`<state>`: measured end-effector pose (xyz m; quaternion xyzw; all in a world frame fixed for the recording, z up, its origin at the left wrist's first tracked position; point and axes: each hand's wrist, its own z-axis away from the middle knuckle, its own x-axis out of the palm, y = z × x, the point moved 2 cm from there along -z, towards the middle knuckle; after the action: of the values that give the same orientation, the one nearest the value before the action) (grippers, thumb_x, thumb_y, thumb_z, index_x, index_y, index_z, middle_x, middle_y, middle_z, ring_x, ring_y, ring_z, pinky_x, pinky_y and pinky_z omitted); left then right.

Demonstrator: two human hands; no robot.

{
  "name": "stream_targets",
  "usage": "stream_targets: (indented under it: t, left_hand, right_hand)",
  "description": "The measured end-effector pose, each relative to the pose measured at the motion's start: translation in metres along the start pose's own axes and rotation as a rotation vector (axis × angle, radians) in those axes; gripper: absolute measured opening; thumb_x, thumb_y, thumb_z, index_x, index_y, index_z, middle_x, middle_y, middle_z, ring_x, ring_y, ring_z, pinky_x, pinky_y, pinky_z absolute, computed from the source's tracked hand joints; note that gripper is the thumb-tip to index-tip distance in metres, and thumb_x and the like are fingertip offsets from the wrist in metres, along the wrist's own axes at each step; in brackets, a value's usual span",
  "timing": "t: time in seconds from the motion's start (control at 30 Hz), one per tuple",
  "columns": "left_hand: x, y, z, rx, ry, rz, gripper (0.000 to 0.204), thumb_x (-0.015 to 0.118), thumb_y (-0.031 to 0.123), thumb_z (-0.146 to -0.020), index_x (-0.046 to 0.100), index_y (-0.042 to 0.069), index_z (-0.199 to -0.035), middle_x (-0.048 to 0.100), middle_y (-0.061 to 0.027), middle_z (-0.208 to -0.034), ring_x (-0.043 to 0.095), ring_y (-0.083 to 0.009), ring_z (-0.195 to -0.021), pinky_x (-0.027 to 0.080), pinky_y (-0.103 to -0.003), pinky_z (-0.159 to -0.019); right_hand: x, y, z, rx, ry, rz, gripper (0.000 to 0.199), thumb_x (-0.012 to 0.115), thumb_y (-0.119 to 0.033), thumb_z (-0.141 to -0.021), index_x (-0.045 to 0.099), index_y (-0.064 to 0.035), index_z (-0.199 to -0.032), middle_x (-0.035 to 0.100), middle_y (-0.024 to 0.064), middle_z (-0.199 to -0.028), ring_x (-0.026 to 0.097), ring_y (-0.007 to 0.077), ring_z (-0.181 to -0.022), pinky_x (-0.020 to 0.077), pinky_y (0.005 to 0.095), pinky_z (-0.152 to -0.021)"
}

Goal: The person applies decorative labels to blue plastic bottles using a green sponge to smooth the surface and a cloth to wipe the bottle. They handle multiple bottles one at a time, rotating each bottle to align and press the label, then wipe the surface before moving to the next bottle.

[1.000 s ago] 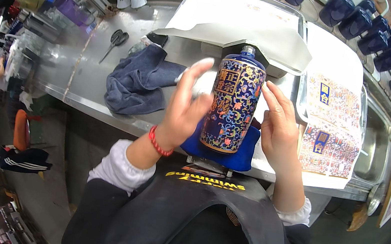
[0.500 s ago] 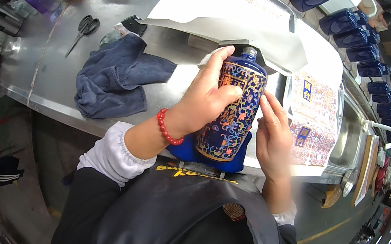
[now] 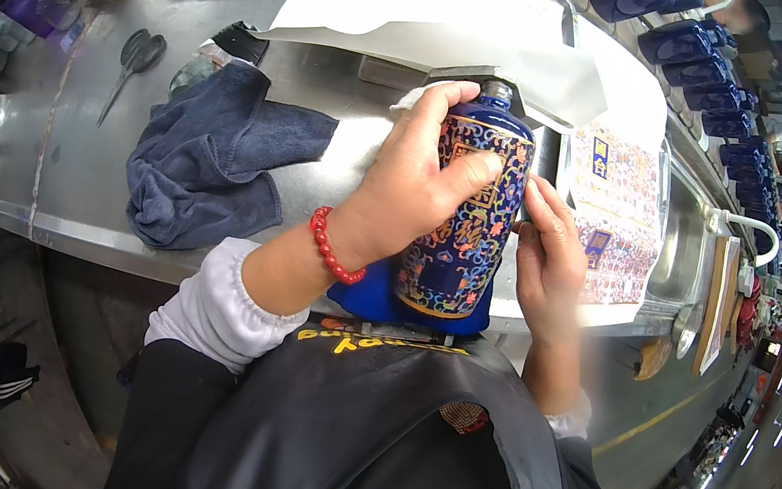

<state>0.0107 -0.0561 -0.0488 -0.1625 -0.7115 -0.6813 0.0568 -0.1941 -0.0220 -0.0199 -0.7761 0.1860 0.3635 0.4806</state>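
A dark blue bottle (image 3: 457, 244) with a colourful floral covering lies tilted in front of me, its narrow neck pointing away. My left hand (image 3: 412, 172) is closed round its left side, thumb pressed on the patterned front and fingers up by the shoulder. Along the right side, the bent fingers of my right hand (image 3: 549, 253) press together against the bottle's edge; their tips are partly hidden. Beneath the bottle's lower end shows a blue cloth or pad (image 3: 364, 291). Patterned decal sheets (image 3: 612, 217) lie to the right.
A crumpled grey-blue cloth (image 3: 207, 156) lies on the metal bench (image 3: 79, 168), with scissors (image 3: 132, 69) farther left. A large white paper sheet (image 3: 426, 7) covers the back. Several plain blue bottles (image 3: 703, 84) line the right, past a sink (image 3: 682, 258) and white tap (image 3: 762, 234).
The view has shifted slightly, so the bench things sit farther left. My left thumb has moved a little up and right across the front. Both hands stay at the bottle.
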Motion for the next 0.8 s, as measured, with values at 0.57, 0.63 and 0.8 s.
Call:
stream_targets:
  t: [0.57, 0.63, 0.8]
  left_hand:
    - [-0.001, -0.002, 0.001, 0.002, 0.006, -0.022, 0.042, 0.047, 0.013, -0.108, 0.040, -0.001, -0.147, 0.059, -0.0117, -0.127, 0.058, -0.0133, -0.114, 0.048, -0.029, -0.101]
    - [-0.002, 0.000, 0.002, -0.002, -0.006, -0.019, 0.042, 0.046, 0.013, -0.108, 0.039, -0.001, -0.147, 0.059, -0.0122, -0.128, 0.059, -0.0136, -0.114, 0.048, -0.030, -0.101]
    - [-0.001, 0.003, 0.003, -0.033, -0.028, 0.069, 0.044, 0.044, 0.013, -0.109, 0.035, -0.001, -0.149, 0.060, -0.0142, -0.129, 0.061, -0.0157, -0.115, 0.050, -0.032, -0.100]
  right_hand:
    - [-0.010, -0.031, -0.031, -0.398, 0.108, 0.351, 0.045, 0.078, -0.003, -0.070, 0.077, -0.0144, -0.113, 0.061, 0.0146, -0.133, 0.057, 0.0346, -0.118, 0.0503, 0.0431, -0.097]
    - [-0.008, -0.030, -0.031, -0.377, 0.009, 0.375, 0.042, 0.079, -0.005, -0.069, 0.077, -0.0133, -0.110, 0.061, 0.0143, -0.132, 0.057, 0.0345, -0.117, 0.0503, 0.0429, -0.097]
    - [-0.012, -0.027, -0.029, -0.307, 0.118, 0.306, 0.042, 0.075, 0.004, -0.074, 0.080, -0.0151, -0.112, 0.062, 0.0149, -0.131, 0.056, 0.0349, -0.121, 0.0461, 0.0432, -0.103]
